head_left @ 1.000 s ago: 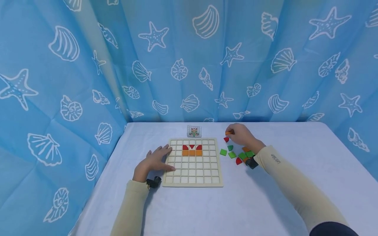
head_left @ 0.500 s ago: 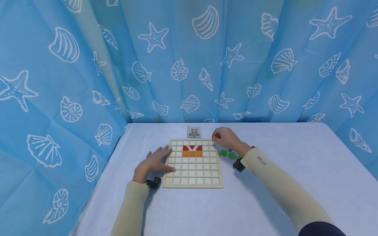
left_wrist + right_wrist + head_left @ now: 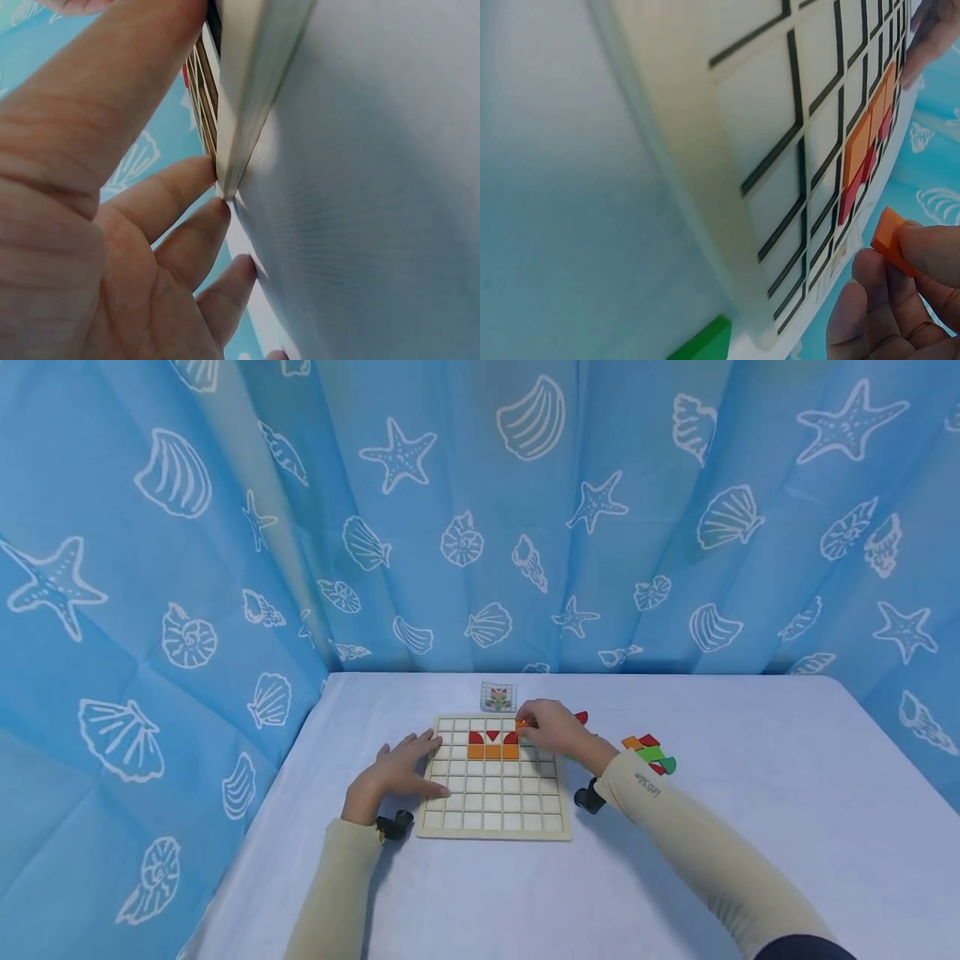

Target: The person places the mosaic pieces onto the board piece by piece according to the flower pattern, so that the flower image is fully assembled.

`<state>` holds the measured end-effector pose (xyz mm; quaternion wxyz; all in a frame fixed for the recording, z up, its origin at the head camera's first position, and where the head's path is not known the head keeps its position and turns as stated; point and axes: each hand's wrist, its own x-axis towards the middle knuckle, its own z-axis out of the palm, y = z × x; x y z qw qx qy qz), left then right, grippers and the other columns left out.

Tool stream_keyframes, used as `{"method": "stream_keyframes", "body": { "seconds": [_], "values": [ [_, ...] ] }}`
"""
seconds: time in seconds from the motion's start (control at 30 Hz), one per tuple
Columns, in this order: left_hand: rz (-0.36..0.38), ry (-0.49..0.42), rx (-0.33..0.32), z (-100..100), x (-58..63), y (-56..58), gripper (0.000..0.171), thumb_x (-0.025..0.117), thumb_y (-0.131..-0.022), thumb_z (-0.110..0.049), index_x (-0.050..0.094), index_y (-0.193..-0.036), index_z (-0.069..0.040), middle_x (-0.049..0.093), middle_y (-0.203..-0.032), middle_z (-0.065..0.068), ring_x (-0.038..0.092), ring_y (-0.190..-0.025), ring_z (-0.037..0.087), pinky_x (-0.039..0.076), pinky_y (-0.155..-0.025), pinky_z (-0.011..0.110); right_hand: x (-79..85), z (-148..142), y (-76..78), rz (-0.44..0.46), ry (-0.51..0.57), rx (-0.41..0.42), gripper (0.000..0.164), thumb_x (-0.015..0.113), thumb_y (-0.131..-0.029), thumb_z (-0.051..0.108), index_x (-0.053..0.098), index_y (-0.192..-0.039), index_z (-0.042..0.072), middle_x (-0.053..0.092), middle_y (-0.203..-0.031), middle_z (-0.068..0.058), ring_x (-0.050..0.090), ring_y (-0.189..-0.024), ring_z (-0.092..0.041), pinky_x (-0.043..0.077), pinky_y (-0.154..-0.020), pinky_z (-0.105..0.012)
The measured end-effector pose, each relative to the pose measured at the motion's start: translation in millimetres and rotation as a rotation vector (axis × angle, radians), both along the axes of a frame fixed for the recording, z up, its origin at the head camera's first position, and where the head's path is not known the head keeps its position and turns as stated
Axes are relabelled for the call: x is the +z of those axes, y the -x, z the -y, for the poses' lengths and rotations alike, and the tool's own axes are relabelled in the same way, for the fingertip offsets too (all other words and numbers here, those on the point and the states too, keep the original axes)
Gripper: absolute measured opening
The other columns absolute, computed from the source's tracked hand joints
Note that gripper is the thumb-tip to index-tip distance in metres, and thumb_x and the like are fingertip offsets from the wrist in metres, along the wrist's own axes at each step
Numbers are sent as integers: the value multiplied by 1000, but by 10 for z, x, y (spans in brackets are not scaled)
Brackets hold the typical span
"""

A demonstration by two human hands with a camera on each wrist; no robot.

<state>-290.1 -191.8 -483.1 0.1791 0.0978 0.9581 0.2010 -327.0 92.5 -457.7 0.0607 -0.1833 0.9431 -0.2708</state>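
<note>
The right hand [image 3: 551, 732] pinches a small orange tile [image 3: 891, 238] between thumb and fingertips [image 3: 930, 251], holding it just above the far right part of the board [image 3: 558, 833]. The tile is a flat, thin piece of bright orange with straight edges and a sharp corner showing; most of it is hidden behind the fingers, so its full outline cannot be told. In the head view only a sliver of orange shows at the fingertips. Directly under and just left of the pinch lies the board, a pale wooden tray cut into a grid of square cells with dark gaps between them. Close by the held tile, three orange squares [image 3: 492, 751] sit in a row in the cells, with red pieces [image 3: 492, 737] in the row behind them. The left hand [image 3: 395, 772] lies flat with fingers spread and fairly straight, the fingertips [image 3: 199, 174] touching the board's left edge and nothing gripped. To the right of the pinching hand, beyond its wrist, a loose heap of spare tiles [image 3: 649, 753] in orange, red and green rests on the light blue table [image 3: 750, 827]. Behind the board stands a small picture card [image 3: 498, 697], near the blue curtain [image 3: 225, 527] printed with shells and starfish.
</note>
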Motion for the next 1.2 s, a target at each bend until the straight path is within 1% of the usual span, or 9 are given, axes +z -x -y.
{"method": "stream_keyframes", "body": {
  "seconds": [0.13, 0.3, 0.5, 0.73, 0.93, 1.1, 1.2],
  "values": [
    [13, -13, 1, 6, 10, -20, 99, 82, -74, -52, 34, -155, -21, 21, -166, 2, 12, -154, 32, 3, -121, 65, -31, 67, -20, 27, -8, 1, 21, 66, -95, 18, 69, -112, 7, 68, -100, -6, 59, -90, -20, 55, -87, -37],
    [8, -6, -10, 7, 21, -15, 99, 81, -75, -53, 34, -155, -21, 21, -166, 3, 12, -154, 32, 3, -121, 65, -69, 112, -26, 26, 13, 14, 20, 66, -95, 18, 69, -111, 8, 69, -103, -6, 61, -93, -20, 55, -91, -38],
    [20, -1, -3, 6, 49, -8, 99, 81, -74, -53, 34, -155, -21, 20, -166, 2, 11, -154, 32, 2, -121, 65, -88, 148, -44, 50, 48, 34, 18, 65, -96, 18, 68, -111, 8, 69, -105, -6, 62, -95, -20, 55, -92, -38],
    [20, 16, -2, -15, 69, -16, 98, 81, -75, -53, 34, -155, -21, 20, -166, 3, 11, -154, 32, 3, -121, 65, -86, 191, -90, 36, 72, 61, 15, 64, -96, 15, 67, -109, 8, 70, -103, -6, 63, -94, -18, 56, -88, -37],
    [17, 24, -3, -29, 61, -10, 99, 81, -75, -53, 34, -155, -21, 21, -166, 3, 11, -154, 32, 4, -121, 65, -63, 226, -126, 61, 72, 72, 16, 64, -96, 14, 67, -109, 8, 70, -102, -6, 63, -93, -17, 56, -86, -35],
    [14, 30, -5, -38, 72, -4, 98, 81, -75, -53, 33, -155, -22, 21, -166, 3, 12, -154, 32, 5, -121, 65, -50, 236, -120, 54, 78, 85, 15, 63, -95, 13, 67, -109, 7, 70, -100, -6, 63, -92, -17, 56, -87, -36],
    [20, 32, -6, -33, 69, -3, 98, 81, -75, -52, 33, -155, -21, 21, -166, 4, 12, -154, 32, 5, -121, 65, -76, 242, -116, 58, 73, 99, 14, 63, -96, 14, 68, -108, 8, 70, -98, -4, 62, -90, -15, 55, -86, -35]
  ]
}}
